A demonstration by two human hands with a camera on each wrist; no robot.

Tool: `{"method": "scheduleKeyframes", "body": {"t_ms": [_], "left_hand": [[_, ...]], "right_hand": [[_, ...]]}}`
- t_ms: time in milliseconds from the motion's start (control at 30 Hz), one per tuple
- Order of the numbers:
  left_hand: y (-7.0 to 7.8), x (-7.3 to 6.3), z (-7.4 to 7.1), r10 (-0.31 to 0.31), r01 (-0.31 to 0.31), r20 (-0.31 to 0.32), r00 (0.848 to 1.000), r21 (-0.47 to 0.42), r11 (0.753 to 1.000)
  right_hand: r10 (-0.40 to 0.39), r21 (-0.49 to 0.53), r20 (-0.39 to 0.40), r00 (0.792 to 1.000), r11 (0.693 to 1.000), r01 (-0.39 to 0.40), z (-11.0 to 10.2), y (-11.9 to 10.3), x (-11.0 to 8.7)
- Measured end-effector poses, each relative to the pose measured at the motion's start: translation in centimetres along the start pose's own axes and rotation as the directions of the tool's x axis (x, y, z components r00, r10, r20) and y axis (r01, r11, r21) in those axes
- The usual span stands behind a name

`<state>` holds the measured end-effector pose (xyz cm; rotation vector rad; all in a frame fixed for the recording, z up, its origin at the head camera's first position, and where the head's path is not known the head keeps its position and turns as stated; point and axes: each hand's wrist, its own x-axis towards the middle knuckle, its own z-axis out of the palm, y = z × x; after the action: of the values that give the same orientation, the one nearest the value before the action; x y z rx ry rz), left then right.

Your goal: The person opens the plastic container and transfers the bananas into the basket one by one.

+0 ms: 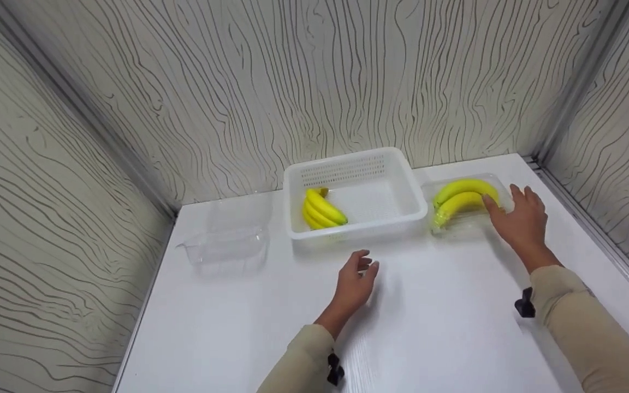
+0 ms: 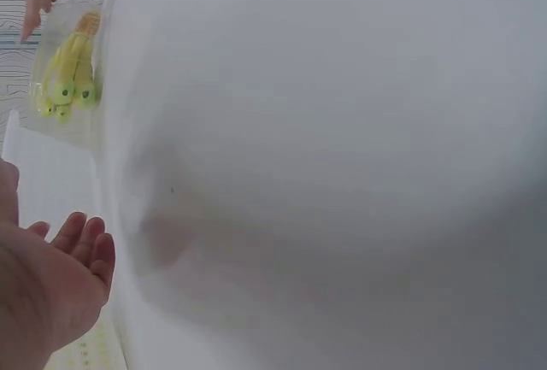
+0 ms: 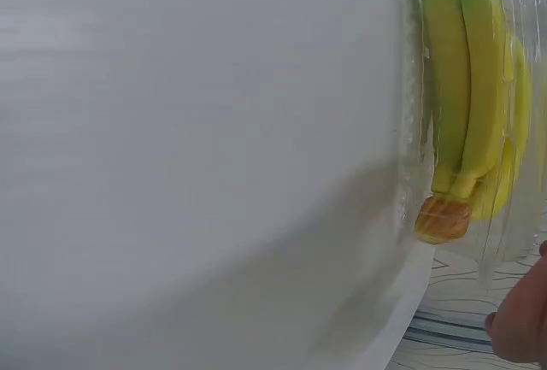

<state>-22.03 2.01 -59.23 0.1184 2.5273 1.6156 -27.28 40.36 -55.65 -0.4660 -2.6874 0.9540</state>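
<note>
On the right, a clear plastic box (image 1: 481, 219) holds a bunch of yellow bananas (image 1: 466, 190); the right wrist view shows their brown stem end and green tips. My right hand (image 1: 523, 218) is at the right end of this box, fingers extended and thumb overlapping the bananas in the head view. My left hand (image 1: 355, 284) hovers over the table in front of the white basket (image 1: 355, 227), its fingers loosely bent around nothing. Inside the basket, at its left end, lies a smaller banana bunch (image 1: 320, 209).
Another clear plastic box (image 1: 227, 248) stands on the left of the white table (image 1: 211, 327), its lid raised at the back. Wood-grain patterned panels (image 1: 271, 82) enclose the table at the back and sides. The basket stands close to the back panel.
</note>
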Motion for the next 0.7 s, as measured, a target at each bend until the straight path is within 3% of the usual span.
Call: {"method": "scheduleKeyframes", "body": {"t_ms": [167, 333, 600, 700], "left_hand": [[1.0, 1.0, 2.3, -0.056, 0.056, -0.007, 0.998, -0.030, 0.998], [2.1, 1.9, 4.3, -0.104, 0.104, -0.013, 0.994, -0.039, 0.994], [3.8, 2.8, 6.5, -0.111, 0.111, -0.005, 0.994, -0.048, 0.993], [4.5, 3.0, 7.1, -0.140, 0.140, 0.001, 0.990, -0.052, 0.989]], "right_hand": [[0.029, -0.025, 0.110, 0.993, 0.999, -0.026, 0.2, 0.2, 1.3], [0.064, 0.019, 0.184, 0.981, 0.997, -0.068, 0.0, 0.2, 1.9], [0.076, -0.002, 0.229, 0.970, 0.997, -0.078, -0.3, 0.0, 2.3], [0.074, -0.012, 0.251, 0.965, 0.997, -0.073, -0.4, 0.0, 2.4]]}}
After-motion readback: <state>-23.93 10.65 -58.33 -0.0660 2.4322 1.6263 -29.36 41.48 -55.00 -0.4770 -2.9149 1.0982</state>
